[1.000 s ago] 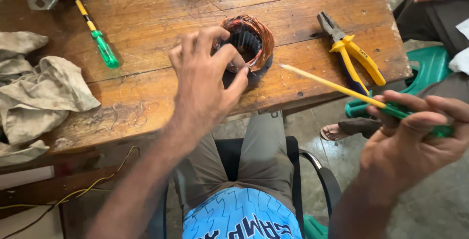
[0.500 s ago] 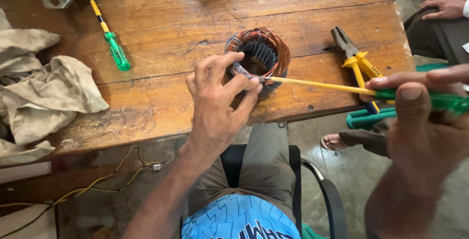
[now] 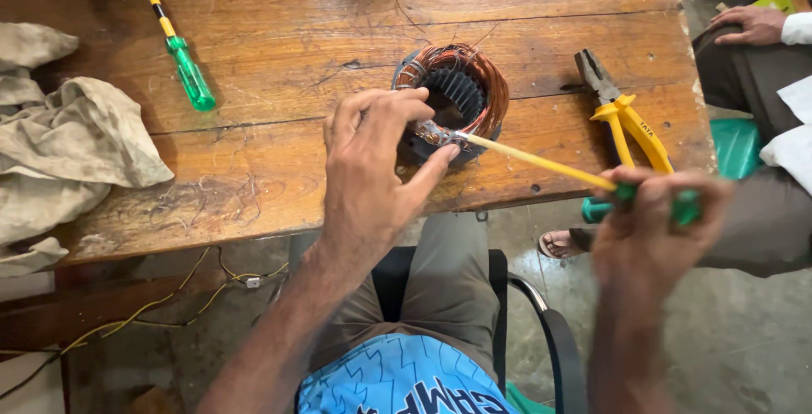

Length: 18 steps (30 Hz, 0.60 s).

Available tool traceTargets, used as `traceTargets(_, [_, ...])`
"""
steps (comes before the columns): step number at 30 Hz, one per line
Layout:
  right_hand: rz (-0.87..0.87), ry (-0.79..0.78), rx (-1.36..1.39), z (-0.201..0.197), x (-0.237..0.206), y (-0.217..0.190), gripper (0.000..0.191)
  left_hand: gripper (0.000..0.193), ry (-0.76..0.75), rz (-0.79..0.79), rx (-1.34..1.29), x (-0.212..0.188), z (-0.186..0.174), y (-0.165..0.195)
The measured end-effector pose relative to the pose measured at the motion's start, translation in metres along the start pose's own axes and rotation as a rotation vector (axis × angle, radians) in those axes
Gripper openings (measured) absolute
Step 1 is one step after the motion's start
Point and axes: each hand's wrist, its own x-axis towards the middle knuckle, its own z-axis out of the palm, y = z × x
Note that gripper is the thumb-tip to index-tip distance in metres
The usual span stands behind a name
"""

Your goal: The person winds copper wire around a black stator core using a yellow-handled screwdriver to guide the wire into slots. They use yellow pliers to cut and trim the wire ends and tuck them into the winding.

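Worn wooden plank tabletop (image 3: 279,177), scratched and stained. Lying on it: copper-wound motor stator (image 3: 461,93) near the front edge, green-handled screwdriver (image 3: 179,46) rear left, crumpled beige rag (image 3: 63,139) far left, yellow-handled pliers (image 3: 622,109) right.

Bare wood lies open on the wooden table (image 3: 279,177) between the crumpled cloth (image 3: 76,160) at the left edge and the motor stator (image 3: 461,93) in the middle, with only the green-handled screwdriver (image 3: 182,59) lying slantwise across the far part of that stretch. To the right of the stator the yellow-handled pliers (image 3: 622,114) take up the strip near the table's right edge. Past that edge, another person's knee and hand (image 3: 753,25) close off the far right side.
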Motion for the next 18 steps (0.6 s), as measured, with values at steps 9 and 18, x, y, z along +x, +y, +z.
traceTargets(9, [0.379, -0.046, -0.247, 0.010, -0.026, -0.017, 0.022, 0.043, -0.036, 0.096, 0.099, 0.002, 0.000, -0.002])
traceTargets(18, [0.383, -0.638, -1.068, 0.041, 0.046, -0.064, 0.019, 0.036, -0.101, 0.130, 0.113, 0.004, -0.008, -0.010])
